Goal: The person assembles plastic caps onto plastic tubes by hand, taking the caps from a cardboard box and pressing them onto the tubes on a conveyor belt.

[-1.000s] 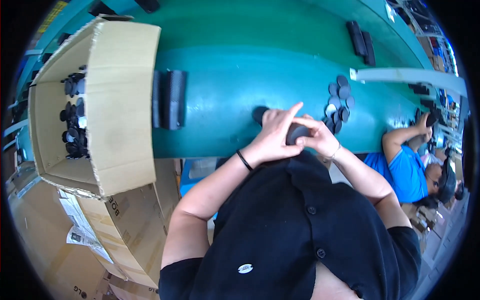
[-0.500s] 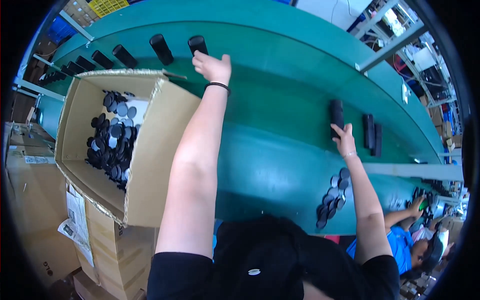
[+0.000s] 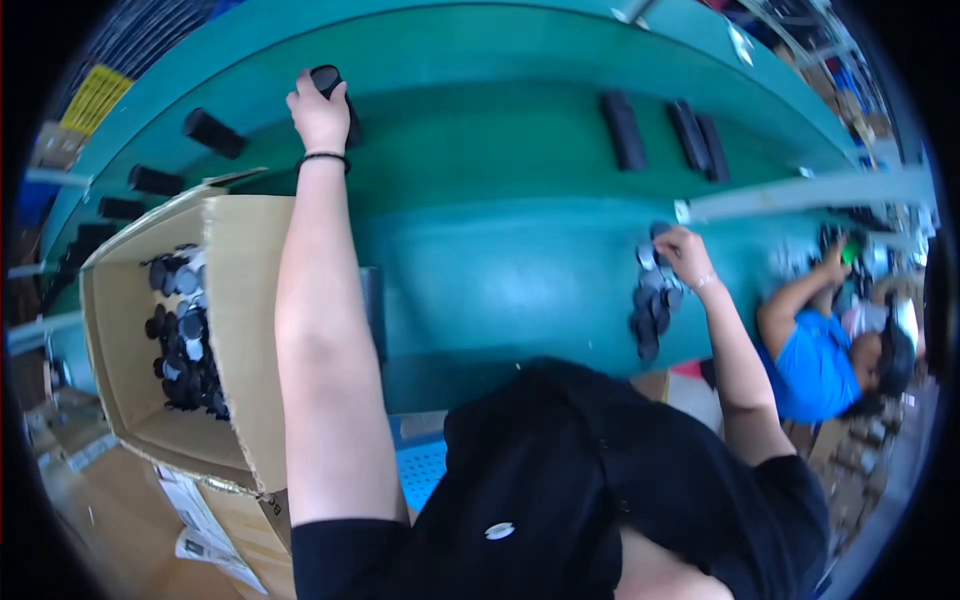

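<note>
My left hand (image 3: 322, 118) is stretched out to the far left, its fingers closed around a black tube (image 3: 326, 76) with a rounded end. On the near right, my right hand (image 3: 686, 252) is closed in a pinch at the far end of a loose row of black and grey discs (image 3: 651, 308). A black disc (image 3: 660, 231) sits at its fingertips. Farther off on the right lie a long black tube (image 3: 625, 130) and two more black tubes side by side (image 3: 690, 138).
An open cardboard box (image 3: 252, 330) of black and grey discs (image 3: 190, 335) stands at the left. Several black tubes (image 3: 214, 133) line the green belt (image 3: 480, 120) beyond it. A grey metal bar (image 3: 790, 195) crosses on the right, near a person in blue (image 3: 815, 365).
My right hand has left the black tube and come to the discs. My left hand has closed around a tube. The whole view has shifted.
</note>
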A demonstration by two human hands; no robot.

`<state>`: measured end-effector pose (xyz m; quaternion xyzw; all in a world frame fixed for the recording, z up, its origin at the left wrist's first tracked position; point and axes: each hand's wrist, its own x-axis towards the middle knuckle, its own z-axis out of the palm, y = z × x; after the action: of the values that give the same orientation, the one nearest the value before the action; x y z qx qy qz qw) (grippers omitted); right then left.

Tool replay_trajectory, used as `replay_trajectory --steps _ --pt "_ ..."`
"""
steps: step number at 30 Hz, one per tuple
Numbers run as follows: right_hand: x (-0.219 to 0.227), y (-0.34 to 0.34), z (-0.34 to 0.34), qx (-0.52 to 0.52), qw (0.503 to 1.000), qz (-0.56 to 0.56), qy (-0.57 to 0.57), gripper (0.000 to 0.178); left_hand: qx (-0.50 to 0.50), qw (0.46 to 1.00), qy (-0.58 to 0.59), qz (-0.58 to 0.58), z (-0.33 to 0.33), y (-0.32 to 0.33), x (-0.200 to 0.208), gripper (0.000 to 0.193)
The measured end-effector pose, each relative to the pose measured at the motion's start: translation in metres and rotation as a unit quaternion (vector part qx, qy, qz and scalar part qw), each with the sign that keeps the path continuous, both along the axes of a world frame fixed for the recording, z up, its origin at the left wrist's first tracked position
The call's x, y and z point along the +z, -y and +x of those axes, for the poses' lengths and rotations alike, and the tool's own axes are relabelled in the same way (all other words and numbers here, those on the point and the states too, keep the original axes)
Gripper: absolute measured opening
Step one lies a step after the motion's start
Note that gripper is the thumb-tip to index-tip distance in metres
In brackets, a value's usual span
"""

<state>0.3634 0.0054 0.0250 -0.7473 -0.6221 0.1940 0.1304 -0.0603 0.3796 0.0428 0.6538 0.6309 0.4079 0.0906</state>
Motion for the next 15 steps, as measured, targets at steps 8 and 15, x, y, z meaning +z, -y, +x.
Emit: replay_trajectory --steps 8,15 --pt "-0.027 0.067 -0.03 -0.062 0.984 -0.105 0.131 0.034 -0.328 0.931 0.148 -0.069 0.056 0.246 0.005 0.063" --pt "-0.038 0.073 -0.069 -0.073 0.985 0.017 0.158 0.042 -0.338 0.879 0.251 -0.223 0.048 0.324 -0.034 0.072"
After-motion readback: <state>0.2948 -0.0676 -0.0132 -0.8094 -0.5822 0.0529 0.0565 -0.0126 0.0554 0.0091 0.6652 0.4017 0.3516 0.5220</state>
